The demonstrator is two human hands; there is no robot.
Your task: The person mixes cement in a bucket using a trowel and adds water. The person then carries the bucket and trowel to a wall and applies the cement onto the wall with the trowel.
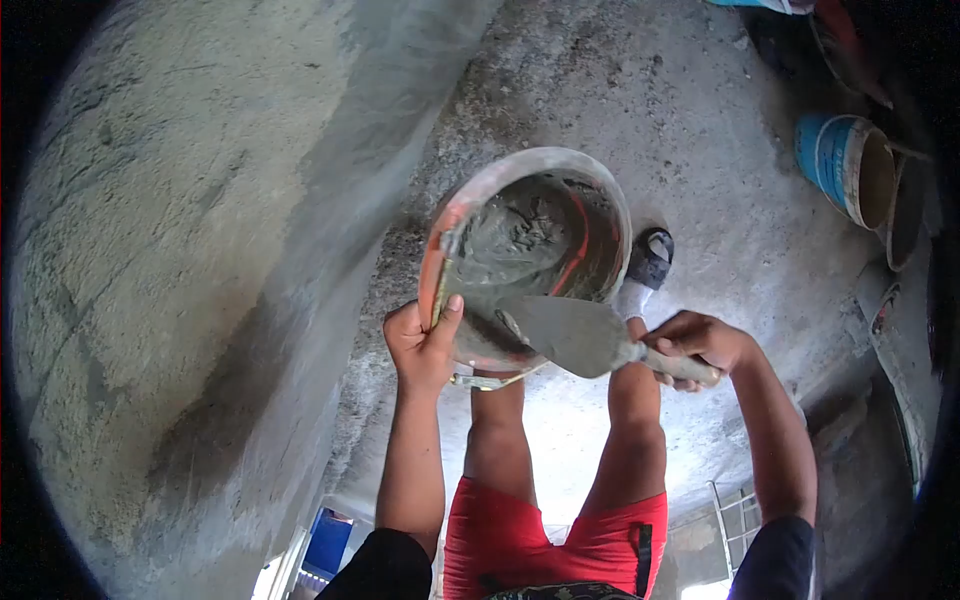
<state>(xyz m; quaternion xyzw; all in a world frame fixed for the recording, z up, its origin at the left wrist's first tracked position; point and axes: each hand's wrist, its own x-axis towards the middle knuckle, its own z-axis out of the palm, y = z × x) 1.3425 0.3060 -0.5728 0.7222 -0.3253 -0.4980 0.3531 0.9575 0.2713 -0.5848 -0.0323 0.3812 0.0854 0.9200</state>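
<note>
My left hand (422,345) grips the rim of an orange bucket (432,275), thumb over the edge. Wet grey mortar (520,235) lies inside, and the bucket's inner wall is smeared with it. In my right hand (697,350) is the handle of a trowel (580,335), fingers wrapped round it. The trowel's broad grey blade points left over the near rim of the bucket, its tip above the opening. A wire bail (490,381) hangs at the bucket's near side.
A rough wall (180,200) with a darker, damp-looking strip rises at the left. Blue bucket (840,165) lies tilted at the right, near other items. My sandalled foot (652,258) stands on the stained concrete floor (700,120). A ladder-like frame (737,520) shows at the lower right.
</note>
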